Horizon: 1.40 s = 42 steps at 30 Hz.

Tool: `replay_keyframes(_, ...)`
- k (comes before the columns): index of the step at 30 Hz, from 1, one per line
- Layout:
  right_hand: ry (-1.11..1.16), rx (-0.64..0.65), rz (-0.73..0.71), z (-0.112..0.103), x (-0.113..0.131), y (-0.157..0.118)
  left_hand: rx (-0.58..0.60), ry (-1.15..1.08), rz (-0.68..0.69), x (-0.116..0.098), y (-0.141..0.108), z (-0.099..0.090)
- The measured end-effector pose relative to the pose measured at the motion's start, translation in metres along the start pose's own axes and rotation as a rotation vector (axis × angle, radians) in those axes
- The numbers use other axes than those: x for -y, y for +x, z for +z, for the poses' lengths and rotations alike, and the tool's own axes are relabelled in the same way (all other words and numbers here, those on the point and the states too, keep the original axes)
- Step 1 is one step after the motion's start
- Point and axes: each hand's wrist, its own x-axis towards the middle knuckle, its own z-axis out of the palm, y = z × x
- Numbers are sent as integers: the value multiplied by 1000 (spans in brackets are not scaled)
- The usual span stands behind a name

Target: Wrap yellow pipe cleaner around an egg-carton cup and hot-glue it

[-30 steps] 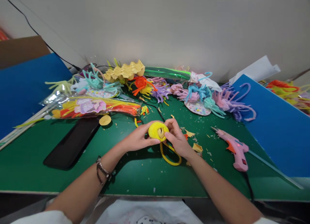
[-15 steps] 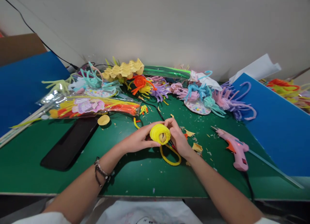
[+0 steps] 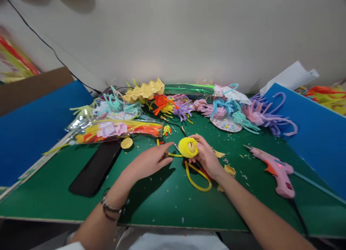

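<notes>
My right hand (image 3: 207,154) is closed around a round yellow piece (image 3: 186,147) wound from fuzzy stem, with a tan, slit centre facing up and to the right. Left of it, my left hand (image 3: 154,159) has its thumb and fingers apart and holds nothing; its fingertips are a short way from the yellow piece. A yellow stem (image 3: 175,155) runs between the piece and my left fingers. Below the piece, a yellow stem loop (image 3: 198,187) lies on the green table (image 3: 167,206). Something red and dark, partly hidden, is under my right hand.
A pink glue gun (image 3: 278,172) with a cord lies right. A black phone-like slab (image 3: 96,170) and a tan disc (image 3: 127,143) are left. Bagged stems (image 3: 121,130), an egg carton piece (image 3: 144,90) and colourful fuzzy bundles line the back. Blue panels (image 3: 316,141) stand at both sides.
My left hand has let go of the yellow piece and moved left of it. My right hand now holds it alone, with its centre turned more to the right. The view has shifted.
</notes>
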Motion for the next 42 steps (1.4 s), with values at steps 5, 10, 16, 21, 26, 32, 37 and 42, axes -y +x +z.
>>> replay_keyframes(5,27,-56,17,2,1,0,-97,377,-376,25,-62,-32)
replay_keyframes(10,10,-65,6,5,0,0,-304,592,-744,65,-87,-33)
replay_keyframes(16,-51,-69,-33,3,0,0,-445,531,-782,77,-77,-24)
replay_keyframes(21,-156,-48,-74,4,-1,-1,-394,478,-770,87,-79,-30)
replay_keyframes(26,-351,-52,-181,7,-3,-7,-628,474,-502,75,-79,-19)
replay_keyframes(32,-1013,65,-540,-1,-6,-8,-449,194,-65,17,-70,20)
replay_keyframes(37,-1107,271,-613,0,-10,-6,-462,278,136,-3,-72,24)
replay_keyframes(42,-1108,356,-642,7,-9,-11,-517,244,187,-6,-72,20)
